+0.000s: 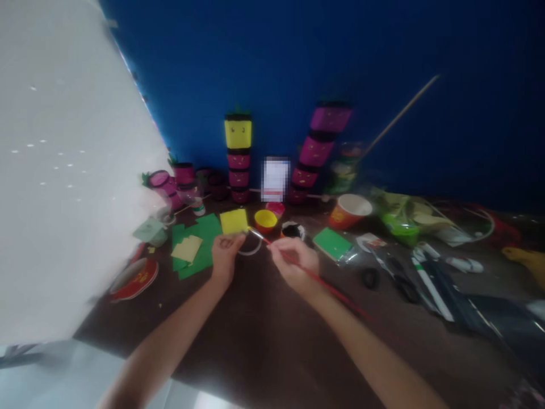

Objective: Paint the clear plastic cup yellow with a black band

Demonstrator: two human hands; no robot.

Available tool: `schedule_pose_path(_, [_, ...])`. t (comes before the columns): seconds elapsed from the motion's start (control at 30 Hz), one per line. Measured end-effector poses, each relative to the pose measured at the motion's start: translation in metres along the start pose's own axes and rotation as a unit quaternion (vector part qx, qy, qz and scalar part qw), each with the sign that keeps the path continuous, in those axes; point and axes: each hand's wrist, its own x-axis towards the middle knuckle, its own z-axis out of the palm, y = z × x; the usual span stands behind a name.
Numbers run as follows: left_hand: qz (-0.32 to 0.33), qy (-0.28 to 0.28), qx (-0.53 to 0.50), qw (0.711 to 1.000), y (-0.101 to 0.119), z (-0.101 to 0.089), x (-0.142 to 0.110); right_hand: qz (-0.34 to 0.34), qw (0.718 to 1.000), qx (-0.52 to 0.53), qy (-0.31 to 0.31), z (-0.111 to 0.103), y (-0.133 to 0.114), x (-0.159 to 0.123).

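My right hand (296, 264) is closed around a thin paintbrush (332, 289) with a long red handle. Its yellow-tinted tip meets the right edge of a yellow, square-looking piece (234, 220). My left hand (225, 258) has its fingers curled at the lower edge of that yellow piece. A white ring (250, 252) shows between the hands; whether it belongs to the yellow piece I cannot tell. Just beyond the brush tip stands a small cup of yellow paint (265, 220). A pink paint cup (275, 209) and a black-stained cup (293, 230) are close by.
Green sheets (204, 250) lie left, near a red-and-white paper cup (135, 279) on its side. Behind rise a yellow-topped stack (238, 153) and a leaning purple stack (317, 150). To the right are a paper cup (349, 211), a green pad (333, 243) and scissors (400, 278).
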Motion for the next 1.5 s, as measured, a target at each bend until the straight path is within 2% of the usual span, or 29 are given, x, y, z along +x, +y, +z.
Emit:
schedule_pose_path(0.23, [-0.002,-0.006,-0.008,1.0,0.0,0.0,-0.002,-0.039,0.998,-0.011,-0.042,0.007,0.009,-0.006])
schedule_pose_path(0.53, [0.005,-0.029,-0.003,1.0,-0.002,-0.001,-0.005,-0.089,0.995,-0.012,-0.042,0.008,0.009,-0.009])
schedule_pose_path(1.0, [0.006,-0.024,-0.006,1.0,-0.001,0.001,-0.006,-0.072,0.996,-0.007,-0.046,0.007,0.007,-0.01])
schedule_pose_path(1.17, [0.005,-0.025,-0.021,0.999,-0.002,0.0,-0.005,-0.04,0.999,0.017,-0.029,0.005,0.01,-0.012])
schedule_pose_path(1.3, [-0.008,-0.045,-0.061,0.997,0.001,0.004,-0.007,0.049,0.998,0.031,-0.001,0.004,0.012,-0.012])
schedule_pose_path(1.5, [-0.055,-0.119,-0.083,0.988,0.015,0.02,-0.021,0.173,0.982,0.076,0.006,0.014,0.012,-0.017])
